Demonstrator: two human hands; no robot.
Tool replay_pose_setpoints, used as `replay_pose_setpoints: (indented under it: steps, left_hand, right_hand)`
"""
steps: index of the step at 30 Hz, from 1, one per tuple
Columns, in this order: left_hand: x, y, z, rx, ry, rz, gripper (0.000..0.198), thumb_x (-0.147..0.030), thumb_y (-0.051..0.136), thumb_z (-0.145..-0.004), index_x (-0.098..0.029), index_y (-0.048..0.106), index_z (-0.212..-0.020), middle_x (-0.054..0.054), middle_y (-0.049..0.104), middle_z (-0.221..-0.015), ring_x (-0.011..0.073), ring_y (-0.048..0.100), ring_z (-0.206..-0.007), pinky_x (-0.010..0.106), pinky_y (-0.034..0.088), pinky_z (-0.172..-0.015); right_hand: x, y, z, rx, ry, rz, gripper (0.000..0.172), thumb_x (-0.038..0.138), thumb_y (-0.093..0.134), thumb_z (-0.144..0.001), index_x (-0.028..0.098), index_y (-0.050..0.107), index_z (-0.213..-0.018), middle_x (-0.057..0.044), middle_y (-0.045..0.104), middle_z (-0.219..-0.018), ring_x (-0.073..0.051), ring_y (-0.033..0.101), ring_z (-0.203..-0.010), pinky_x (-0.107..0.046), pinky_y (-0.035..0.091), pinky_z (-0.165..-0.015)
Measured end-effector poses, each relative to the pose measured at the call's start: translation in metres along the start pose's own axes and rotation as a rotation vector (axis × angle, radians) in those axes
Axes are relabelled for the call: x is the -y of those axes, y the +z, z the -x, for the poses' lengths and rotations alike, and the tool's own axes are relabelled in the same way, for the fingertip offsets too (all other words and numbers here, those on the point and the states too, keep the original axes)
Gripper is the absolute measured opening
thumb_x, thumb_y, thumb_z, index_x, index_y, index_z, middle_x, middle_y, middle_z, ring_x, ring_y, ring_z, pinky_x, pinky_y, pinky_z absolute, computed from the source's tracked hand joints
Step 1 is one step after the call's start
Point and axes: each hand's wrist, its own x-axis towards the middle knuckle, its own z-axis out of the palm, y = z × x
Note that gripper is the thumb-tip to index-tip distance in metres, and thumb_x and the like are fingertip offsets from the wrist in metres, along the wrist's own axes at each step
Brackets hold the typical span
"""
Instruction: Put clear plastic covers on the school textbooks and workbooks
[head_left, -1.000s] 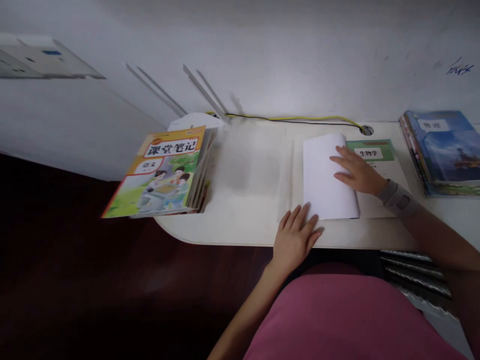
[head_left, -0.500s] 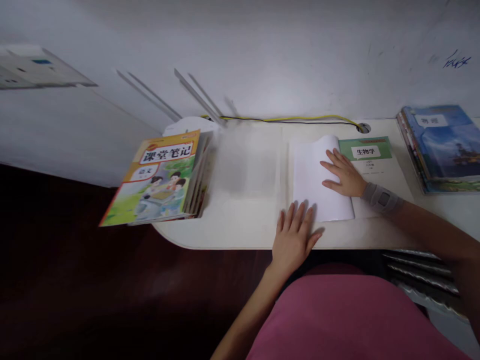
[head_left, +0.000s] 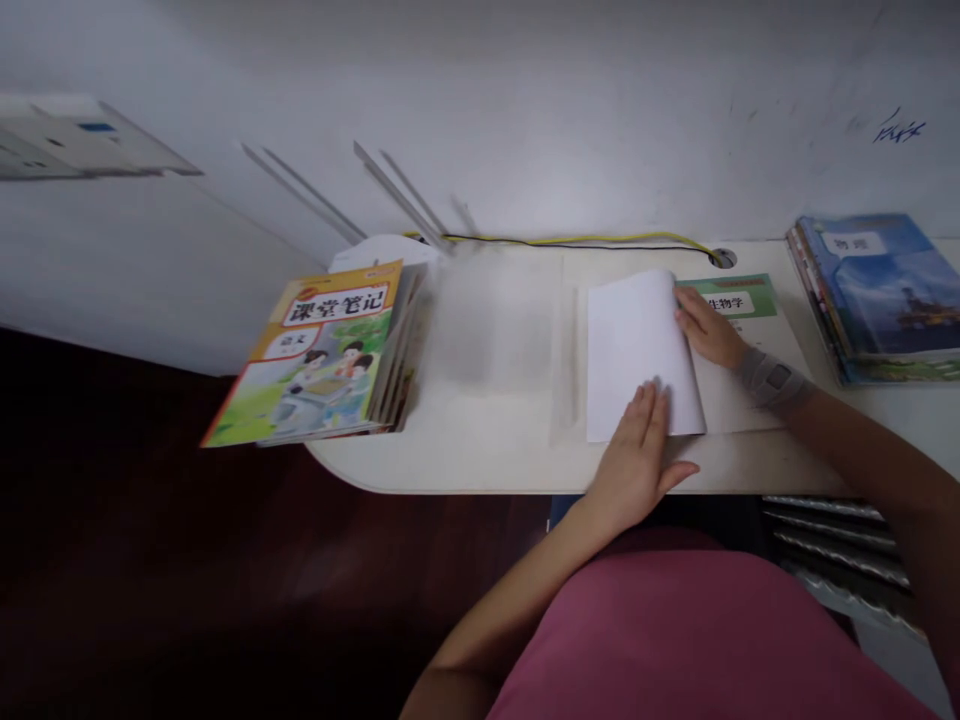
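A biology textbook (head_left: 750, 375) with a green and white cover lies on the white desk. Over its left part rests a blank white sheet (head_left: 630, 340), curved along its right edge. My left hand (head_left: 634, 455) lies with straight fingers on the sheet's lower part, thumb spread toward the right. At the curved edge, the fingertips of my right hand (head_left: 709, 328) touch the paper, its palm over the textbook cover. My right wrist wears a grey band. Left of the sheet, a translucent plastic sheet (head_left: 495, 330) lies flat on the desk.
A stack of books (head_left: 322, 350) with a yellow-green top cover overhangs the desk's left end. Another pile of books (head_left: 889, 290), blue on top, sits at the right. A yellow cable (head_left: 600, 238) runs along the wall to a hole (head_left: 722, 259) in the desk (head_left: 450, 465).
My left hand has moved right and up onto the white sheet. My right hand has slid right, from lying flat on the sheet to its curved edge.
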Motion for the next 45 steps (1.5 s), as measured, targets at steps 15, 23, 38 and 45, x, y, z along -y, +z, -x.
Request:
replay_pose_setpoints:
  steps: [15,23,38,45]
  left_hand:
    - [-0.011,0.047,-0.045,0.087,-0.227,-0.356,0.097,-0.075,0.032,-0.080,-0.003,0.027,-0.145,0.032,0.030,-0.146,0.0457,0.022,-0.137,0.061,0.023,-0.108]
    - [-0.007,0.044,-0.041,0.078,-0.250,-0.387,0.099,-0.076,0.030,-0.079,0.001,0.032,-0.142,0.033,0.032,-0.144,0.0462,0.024,-0.136,0.060,0.026,-0.107]
    - [0.001,0.038,-0.041,0.093,-0.281,-0.365,0.096,-0.071,0.033,-0.084,0.011,0.035,-0.135,0.038,0.031,-0.141,0.0440,0.023,-0.137,0.058,0.027,-0.108]
    - [0.001,0.012,-0.032,0.023,-0.094,-0.247,0.085,-0.065,0.036,-0.086,0.004,0.036,-0.137,0.033,0.035,-0.143,0.0375,0.023,-0.139,0.052,0.030,-0.110]
  right_hand:
    - [-0.001,-0.005,0.003,0.090,-0.002,0.356,0.065,0.051,0.020,-0.096,0.007,0.038,-0.141,-0.021,0.041,-0.144,-0.033,0.035,-0.135,-0.050,0.027,-0.108]
    - [0.004,-0.007,0.004,0.163,-0.009,0.431,0.070,0.059,0.026,-0.093,0.013,0.032,-0.145,-0.020,0.035,-0.149,-0.035,0.029,-0.138,-0.052,0.024,-0.108]
    - [0.007,-0.006,0.004,0.190,0.018,0.440,0.076,0.066,0.028,-0.089,0.016,0.031,-0.146,-0.020,0.031,-0.151,-0.036,0.027,-0.139,-0.053,0.022,-0.109]
    - [0.008,-0.005,0.002,0.220,0.044,0.453,0.075,0.068,0.033,-0.087,0.021,0.033,-0.145,-0.017,0.029,-0.152,-0.036,0.025,-0.139,-0.054,0.022,-0.109]
